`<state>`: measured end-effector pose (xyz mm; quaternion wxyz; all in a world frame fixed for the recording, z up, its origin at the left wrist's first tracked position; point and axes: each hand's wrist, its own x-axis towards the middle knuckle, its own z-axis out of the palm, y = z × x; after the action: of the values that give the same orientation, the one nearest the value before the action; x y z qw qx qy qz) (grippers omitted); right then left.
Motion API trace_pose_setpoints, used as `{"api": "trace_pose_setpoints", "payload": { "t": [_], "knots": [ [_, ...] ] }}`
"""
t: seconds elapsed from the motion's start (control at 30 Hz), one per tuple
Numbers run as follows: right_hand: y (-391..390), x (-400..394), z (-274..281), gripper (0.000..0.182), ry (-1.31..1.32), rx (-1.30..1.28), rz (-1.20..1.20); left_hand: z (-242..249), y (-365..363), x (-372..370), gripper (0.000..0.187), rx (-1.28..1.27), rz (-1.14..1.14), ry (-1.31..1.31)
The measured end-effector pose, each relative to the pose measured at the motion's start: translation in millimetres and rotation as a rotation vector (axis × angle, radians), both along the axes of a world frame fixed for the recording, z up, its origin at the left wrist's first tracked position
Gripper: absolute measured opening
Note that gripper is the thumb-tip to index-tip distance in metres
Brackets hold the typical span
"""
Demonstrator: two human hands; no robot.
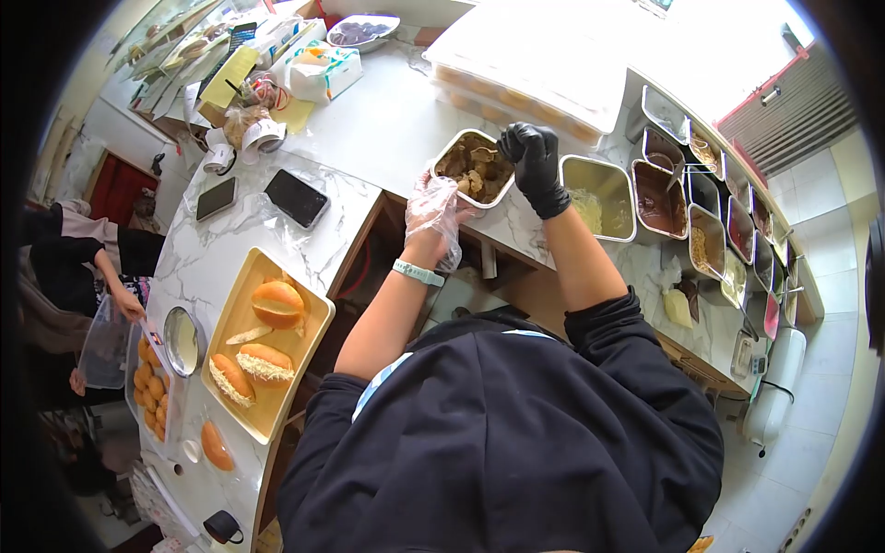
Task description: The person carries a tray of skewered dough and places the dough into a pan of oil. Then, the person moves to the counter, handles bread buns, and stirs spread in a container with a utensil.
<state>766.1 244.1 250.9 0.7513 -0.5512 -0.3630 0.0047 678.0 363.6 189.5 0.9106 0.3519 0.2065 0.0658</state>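
A white-rimmed rectangular container holds chunky brown filling at the counter's near edge. My left hand, in a clear plastic glove, grips its near left corner. Over the container's right side, my right hand wears a black glove and has its fingers curled closed. Whatever may be inside those fingers is hidden. Just right of this hand stands a metal pan with a pale yellow, shredded-looking food in it.
Several topping containers line the right counter. A large lidded plastic box stands behind. On the left are a tray of filled buns, two phones, and a bowl of cream. Another person's hand is beside a box of buns.
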Motion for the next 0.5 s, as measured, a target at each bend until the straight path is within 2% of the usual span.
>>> {"api": "trace_pose_setpoints", "payload": {
  "t": [0.13, 0.17, 0.2, 0.27, 0.37, 0.47, 0.5],
  "knots": [
    [6, -14, 16, 0.037, 0.125, -0.036, -0.006, 3, -1, -1, 0.051, -0.003, 0.018, -0.02],
    [13, -12, -5, 0.036, 0.105, 0.065, 0.073, 1, 1, 0, 0.051, -0.007, 0.014, -0.043],
    [21, 12, -56, 0.036, -0.499, -0.145, -0.289, -4, 3, 1, 0.05, -0.009, 0.006, -0.062],
    [12, -6, -39, 0.036, 0.037, -0.166, 0.065, -3, 3, 2, 0.051, -0.032, 0.0, -0.091],
    [12, -11, -10, 0.039, 0.152, -0.148, -0.016, 2, 3, 0, 0.052, -0.044, 0.019, -0.078],
    [4, -11, 14, 0.039, 0.147, -0.044, 0.08, -6, 1, 1, 0.054, 0.01, 0.039, -0.039],
    [8, -9, 7, 0.039, 0.002, -0.096, -0.057, -10, 3, 3, 0.054, 0.019, 0.022, -0.044]
  ]
}}
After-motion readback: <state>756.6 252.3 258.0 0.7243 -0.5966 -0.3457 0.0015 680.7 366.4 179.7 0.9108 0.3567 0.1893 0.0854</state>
